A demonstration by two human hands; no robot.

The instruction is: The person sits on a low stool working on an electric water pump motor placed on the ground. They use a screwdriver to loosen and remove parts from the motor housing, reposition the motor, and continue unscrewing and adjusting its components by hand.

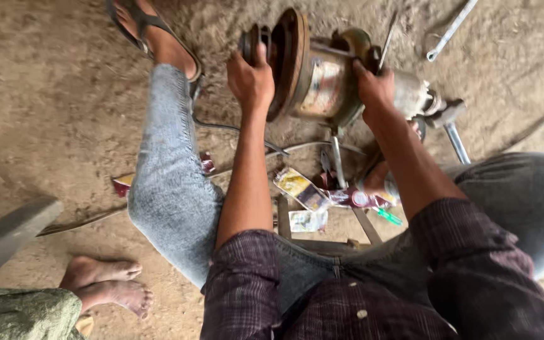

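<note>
The bare, dusty earth floor (pixel 45 113) is filling most of the view, and the person is sitting low over it with knees spread, in pale grey denim trousers (pixel 171 189) and a dark checked shirt (pixel 322 302).

Between the legs, a large rusty metal machine part (pixel 328 82), a drum-shaped housing with a wide round flange at one end, is lying on its side on the ground, just ahead of the person's lap. The left hand (pixel 251 79) is closing around the dark rim at the flange end, fingers wrapped over the top edge. The right hand (pixel 376 88) is clamping on the upper side of the housing near its narrower end; a thin metal rod (pixel 386 41) is rising beside the fingers, and whether the hand is gripping it too cannot be told.

A second person's bare feet (pixel 105 283) and green patterned garment (pixel 23 315) are showing at the lower left corner, well apart from the machine.

A long silver spanner (pixel 451 28) is lying on the ground at the upper right. A chrome-handled tool (pixel 456 138) is resting just beside the narrow end of the housing. Crumpled colourful wrappers (pixel 322 195) are lying on the ground under the forearms, near a small green object (pixel 388 217).
</note>
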